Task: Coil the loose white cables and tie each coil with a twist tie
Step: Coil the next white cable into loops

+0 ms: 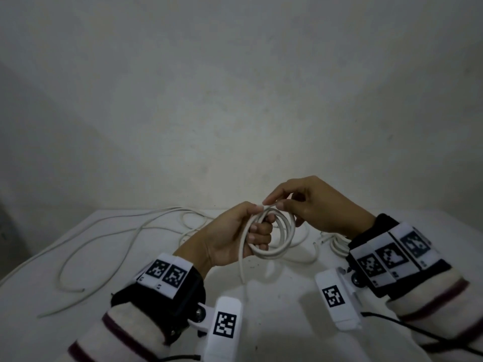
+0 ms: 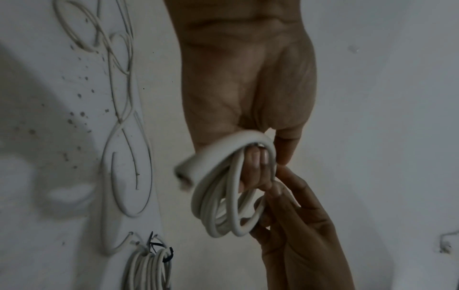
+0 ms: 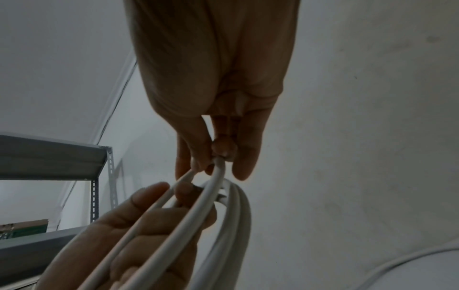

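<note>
A white cable is wound into a small coil [image 1: 278, 235] held above the white table [image 1: 274, 296]. My left hand [image 1: 235, 233] grips the coil's left side, fingers curled through its loops [image 2: 228, 208]. My right hand [image 1: 308, 202] pinches the top of the coil between thumb and fingers [image 3: 221, 155]. A loose tail of the same cable [image 1: 241, 265] hangs down from the left hand. The coil's far side is hidden behind the fingers. No twist tie shows in either hand.
Several loose white cables [image 1: 117, 231] sprawl over the table's left and back. A tied coil [image 2: 149, 268] with a dark tie [image 2: 167, 257] lies on the table, seen at right in the head view [image 1: 337, 244]. A grey metal shelf [image 3: 54, 157] stands beside.
</note>
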